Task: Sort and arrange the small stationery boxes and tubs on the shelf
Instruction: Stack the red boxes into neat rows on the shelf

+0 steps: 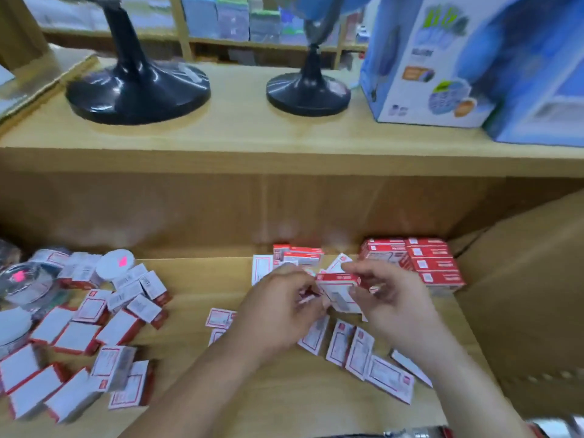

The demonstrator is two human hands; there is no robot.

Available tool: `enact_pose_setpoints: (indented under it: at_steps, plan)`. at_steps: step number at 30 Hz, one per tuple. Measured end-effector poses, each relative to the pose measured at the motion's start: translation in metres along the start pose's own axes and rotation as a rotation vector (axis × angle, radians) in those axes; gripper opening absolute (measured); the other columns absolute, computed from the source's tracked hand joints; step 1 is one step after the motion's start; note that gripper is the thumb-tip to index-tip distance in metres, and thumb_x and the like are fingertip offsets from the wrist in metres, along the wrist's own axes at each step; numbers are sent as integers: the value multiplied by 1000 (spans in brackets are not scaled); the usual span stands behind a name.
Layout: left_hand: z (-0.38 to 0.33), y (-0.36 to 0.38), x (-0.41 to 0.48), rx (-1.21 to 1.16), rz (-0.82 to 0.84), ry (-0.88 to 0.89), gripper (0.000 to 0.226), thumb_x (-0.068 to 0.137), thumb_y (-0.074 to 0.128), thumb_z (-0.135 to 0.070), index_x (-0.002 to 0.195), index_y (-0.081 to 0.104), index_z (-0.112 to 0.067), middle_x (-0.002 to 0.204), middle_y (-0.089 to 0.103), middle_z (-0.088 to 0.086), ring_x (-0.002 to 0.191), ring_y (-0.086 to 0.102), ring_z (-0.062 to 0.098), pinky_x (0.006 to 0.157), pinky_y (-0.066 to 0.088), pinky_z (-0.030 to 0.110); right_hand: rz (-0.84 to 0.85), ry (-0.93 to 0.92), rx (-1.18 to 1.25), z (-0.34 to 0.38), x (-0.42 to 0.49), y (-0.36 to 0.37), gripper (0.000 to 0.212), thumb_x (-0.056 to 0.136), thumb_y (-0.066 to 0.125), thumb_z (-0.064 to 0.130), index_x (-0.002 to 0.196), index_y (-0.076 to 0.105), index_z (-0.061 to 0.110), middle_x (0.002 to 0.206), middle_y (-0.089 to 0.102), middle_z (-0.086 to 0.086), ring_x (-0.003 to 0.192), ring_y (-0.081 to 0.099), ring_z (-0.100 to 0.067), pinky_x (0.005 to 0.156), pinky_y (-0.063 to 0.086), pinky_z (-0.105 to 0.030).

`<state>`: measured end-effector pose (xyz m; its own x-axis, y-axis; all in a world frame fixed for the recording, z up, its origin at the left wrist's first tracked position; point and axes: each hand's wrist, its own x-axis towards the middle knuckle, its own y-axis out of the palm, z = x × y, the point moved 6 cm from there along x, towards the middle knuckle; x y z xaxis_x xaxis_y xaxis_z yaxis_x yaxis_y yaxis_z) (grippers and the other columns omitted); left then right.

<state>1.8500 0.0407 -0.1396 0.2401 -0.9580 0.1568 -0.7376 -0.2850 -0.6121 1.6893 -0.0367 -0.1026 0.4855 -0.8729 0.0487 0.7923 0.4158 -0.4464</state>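
My right hand (388, 298) pinched one red-and-white box (339, 287) by its top edge, above the lower shelf (196, 279). My left hand (278, 314) had its fingers curled at the box's left side; I could not tell whether they gripped it. Two white-lidded tubs (114, 263) sat far left among loose boxes (76, 339). One red stack (423, 260) stood rear right.

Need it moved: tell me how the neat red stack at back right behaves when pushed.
The red stack is separate small boxes, so it probably shears apart unless pushed low. Flat cardboard likely slides, won't roll.
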Motion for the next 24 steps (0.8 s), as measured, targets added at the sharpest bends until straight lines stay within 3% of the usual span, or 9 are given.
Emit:
enact_pose_setpoints:
  at_steps: [1,3,5,7,10,12,15,19,24]
  plan:
    - [-9,5,5,27,-15,30,36,84,75,-46,117,65,-33,109,58,-20,85,59,-4,81,52,24,33,-18,-54,-1,-2,-12,41,84,72,-6,105,74,29,89,72,11,80,63,-2,70,47,-11]
    - [-29,19,16,-14,-16,79,45,84,77,-37,126,62,-36,112,56,-24,87,56,-5,81,48,19,75,-1,-65,-5,-4,-33,47,82,77,0,116,69,31,90,71,5,84,65,-9,75,51,-19]
    - [-46,35,23,-96,29,129,29,85,79,-21,112,72,-29,96,59,-17,81,58,3,70,45,18,65,11,-8,-6,-6,-50,52,80,82,4,120,65,33,89,73,3,83,68,-17,77,54,-30]
    - [-54,46,27,-197,57,94,17,86,78,-11,97,72,-23,85,58,-9,75,56,5,66,42,17,0,11,94,-12,-9,-70,53,76,85,5,120,66,28,94,76,4,90,71,-14,80,56,-30]
    - [-51,50,27,-415,65,-27,11,89,76,-6,94,71,-14,88,62,10,73,54,8,69,48,21,-31,32,88,-25,-16,-85,51,76,85,4,119,68,24,102,75,11,93,70,-4,82,57,-21]
    - [-53,53,27,-477,83,-72,9,90,76,-7,96,72,-13,91,66,14,75,57,12,72,52,24,-37,82,147,-37,-18,-89,41,83,79,2,115,68,25,100,77,10,93,72,-9,84,59,-28]
    - [-55,60,28,-489,98,-116,13,91,75,-9,99,73,-19,90,72,7,77,64,18,75,57,28,-93,127,201,-51,-16,-92,31,87,75,5,105,69,30,95,78,8,92,73,-16,82,58,-33]
    - [-52,69,34,-494,84,-153,28,92,74,-15,113,67,-31,83,69,-6,82,67,21,78,57,33,-45,113,144,-58,-10,-95,31,89,74,11,103,67,37,97,76,17,92,71,-6,78,58,-25]
    - [-45,70,54,-162,-66,-61,22,93,72,-17,107,65,-32,82,69,-11,78,66,7,74,57,32,-262,50,54,-69,-10,-110,21,91,71,11,108,74,22,94,75,18,85,71,0,75,55,-17]
